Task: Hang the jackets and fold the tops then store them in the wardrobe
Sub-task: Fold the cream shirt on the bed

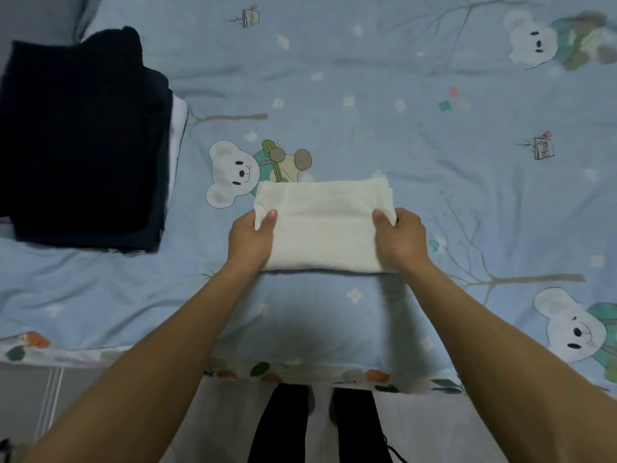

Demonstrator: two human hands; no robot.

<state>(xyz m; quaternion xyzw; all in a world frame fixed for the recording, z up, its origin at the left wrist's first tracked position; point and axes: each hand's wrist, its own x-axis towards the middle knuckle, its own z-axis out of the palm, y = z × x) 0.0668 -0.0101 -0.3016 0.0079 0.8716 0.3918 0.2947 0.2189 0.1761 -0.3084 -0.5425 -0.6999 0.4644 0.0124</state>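
Both hands grip one cream folded top [322,225] at its side edges w/ thumbs on top, left hand [251,238] and right hand [402,240], prob. so the folds stay together for a lift. The top sits on the bed [434,135], near the front edge. One dark folded stack [83,138] lies well apart at left, a pale layer showing in it; exact garment count can't be told. No wardrobe in view.

1. A light blue cotton bedsheet [417,111], printed with white cartoon bears and bare brown branches, covered the bed.
2. Its near edge carried a white border with orange and green leaf shapes [300,374].
3. Pale floor [213,426] showed below the bed's edge.
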